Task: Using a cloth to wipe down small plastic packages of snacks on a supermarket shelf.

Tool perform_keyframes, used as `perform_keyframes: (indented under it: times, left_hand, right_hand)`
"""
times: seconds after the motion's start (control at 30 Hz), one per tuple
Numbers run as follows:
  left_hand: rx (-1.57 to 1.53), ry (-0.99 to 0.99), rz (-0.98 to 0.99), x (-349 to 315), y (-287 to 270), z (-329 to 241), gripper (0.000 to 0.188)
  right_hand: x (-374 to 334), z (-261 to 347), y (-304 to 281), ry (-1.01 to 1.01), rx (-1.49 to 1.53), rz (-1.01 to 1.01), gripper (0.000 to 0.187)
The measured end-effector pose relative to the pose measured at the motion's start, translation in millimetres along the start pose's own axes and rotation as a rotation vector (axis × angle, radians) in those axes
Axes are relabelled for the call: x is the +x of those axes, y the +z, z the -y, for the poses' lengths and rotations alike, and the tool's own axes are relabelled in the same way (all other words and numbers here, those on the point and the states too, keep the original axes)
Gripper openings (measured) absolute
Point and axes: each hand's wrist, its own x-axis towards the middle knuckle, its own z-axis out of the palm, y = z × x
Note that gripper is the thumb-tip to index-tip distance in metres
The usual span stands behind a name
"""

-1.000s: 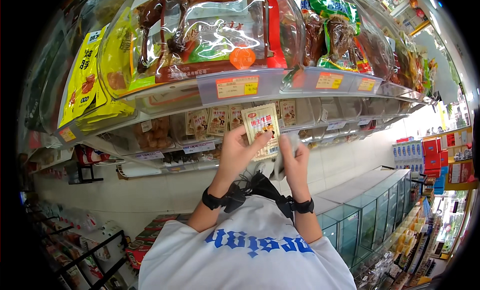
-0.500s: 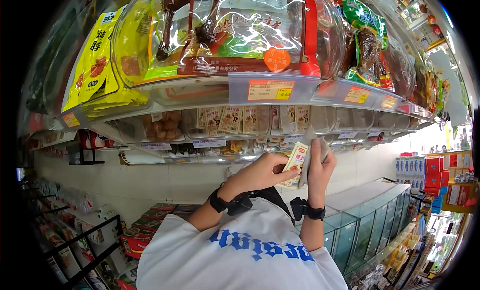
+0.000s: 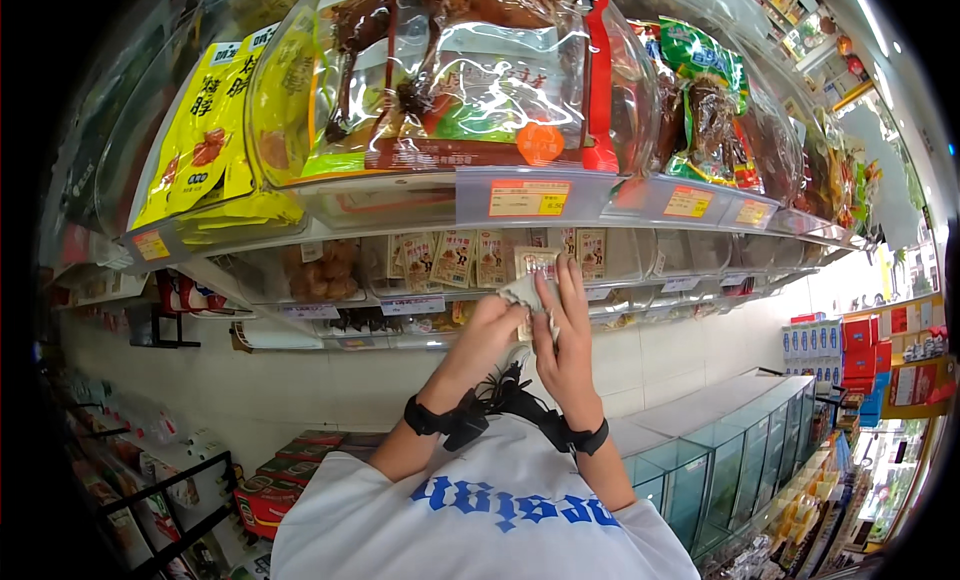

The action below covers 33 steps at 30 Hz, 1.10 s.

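Note:
In front of the lower shelf, a small cream snack packet (image 3: 537, 260) with red print is held upright between my two hands. My right hand (image 3: 566, 345) is closed on it, its fingers lying long along the right side. My left hand (image 3: 478, 342) is closed on a crumpled grey-white cloth (image 3: 522, 291), which lies across the middle of the packet and hides much of it. The left fingertips are partly covered by the cloth. Similar packets (image 3: 455, 258) stand in a clear bin just behind.
Above my hands juts an upper shelf edge (image 3: 400, 215) with price tags, carrying clear bins of bagged meat (image 3: 480, 90) and yellow pouches (image 3: 200, 130). Glass-fronted cases (image 3: 690, 460) stand at the lower right, red boxes (image 3: 265, 500) at the lower left.
Both hands have moved left and nearer the shelf bin. The packet, earlier in my left hand, is now gripped by my right; the cloth has passed to my left and covers the packet's middle.

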Motion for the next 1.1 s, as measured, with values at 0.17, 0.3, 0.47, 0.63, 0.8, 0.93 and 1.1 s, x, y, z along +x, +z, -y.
perform_keyframes:
  times: [0.17, 0.3, 0.47, 0.63, 0.8, 0.93, 1.1]
  left_hand:
    - [-0.321, 0.04, -0.124, 4.6, -33.2, -7.5, 0.03]
    - [-0.125, 0.168, -0.113, -1.6, -26.1, -21.7, 0.025]
    - [0.381, 0.298, -0.152, -6.3, -20.2, 1.4, 0.027]
    - [0.293, 0.284, -0.017, -14.1, -26.6, 6.4, 0.03]
    - [0.057, 0.046, 0.088, -22.3, -30.5, -4.4, 0.034]
    - [0.104, 0.227, -0.151, -18.4, -40.7, 0.6, 0.042]
    - [0.348, 0.344, -0.256, -14.1, -59.6, -17.2, 0.046]
  right_hand:
    - [-18.1, -5.6, -9.0, -0.164, 0.131, 0.143, 0.024]
    - [-22.7, -18.5, -4.4, 0.457, 0.628, -0.373, 0.032]
    - [-1.7, -3.1, 10.5, 0.493, 0.662, 0.076, 0.031]
    - [-10.9, -4.7, 19.1, 0.533, 0.561, -0.01, 0.025]
    - [-13.1, 4.3, 14.1, 0.639, 0.615, 0.012, 0.023]
    - [4.5, 13.2, 24.2, 0.589, 0.721, 0.059, 0.021]
    - [26.1, -1.1, 47.1, 0.425, 0.628, 0.223, 0.028]
